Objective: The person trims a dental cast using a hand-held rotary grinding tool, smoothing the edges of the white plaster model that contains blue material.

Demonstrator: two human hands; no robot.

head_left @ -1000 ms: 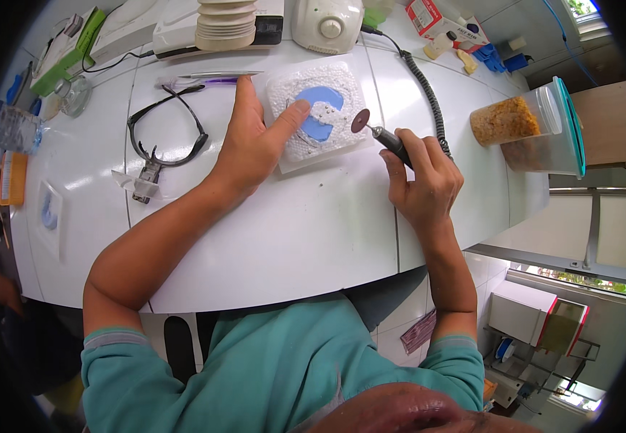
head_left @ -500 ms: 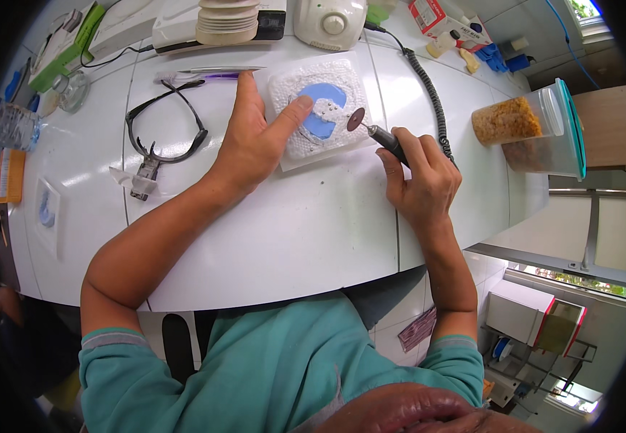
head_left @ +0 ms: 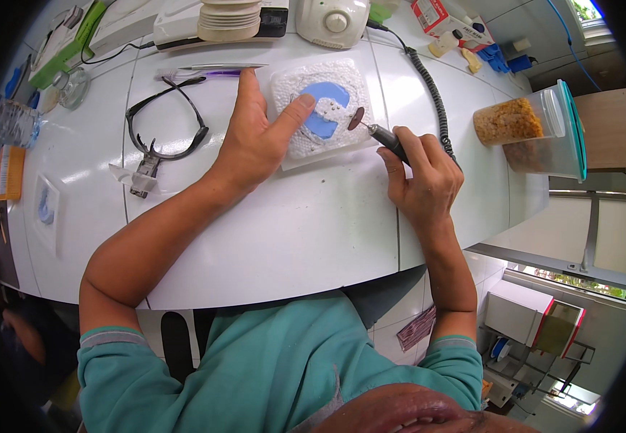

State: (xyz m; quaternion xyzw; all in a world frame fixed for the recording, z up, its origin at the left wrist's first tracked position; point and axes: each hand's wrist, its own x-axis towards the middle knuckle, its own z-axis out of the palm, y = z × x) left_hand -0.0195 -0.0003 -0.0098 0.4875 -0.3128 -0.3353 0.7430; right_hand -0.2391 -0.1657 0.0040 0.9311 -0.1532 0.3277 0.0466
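A square white block with a bumpy top [head_left: 300, 149] sits in a clear plastic tray near the far middle of the table. On it lies a blue horseshoe-shaped piece [head_left: 332, 93] with white material and small grey specks in its middle. My left hand [head_left: 255, 141] grips the block's left side, thumb pressed on top at the blue piece's edge; the other fingers are partly hidden. A rotary handpiece [head_left: 388, 142] is held pen-like in my right hand [head_left: 428, 177]. Its dark reddish cutting disc [head_left: 356, 117] is over the block's right side; whether they touch I cannot tell.
Dark-framed glasses [head_left: 199, 137] with a clip-on part lie left of my left hand, below a purple-handled tool [head_left: 219, 73]. A coiled cord [head_left: 428, 83] runs from a white control box [head_left: 333, 25]. Tubs of orange-brown material [head_left: 511, 121] stand at the right.
The disc has turned slightly and appears narrower. Fewer grey specks show in the blue piece's middle. Both hands keep nearly the same place. Another person's arm has moved at the lower left.
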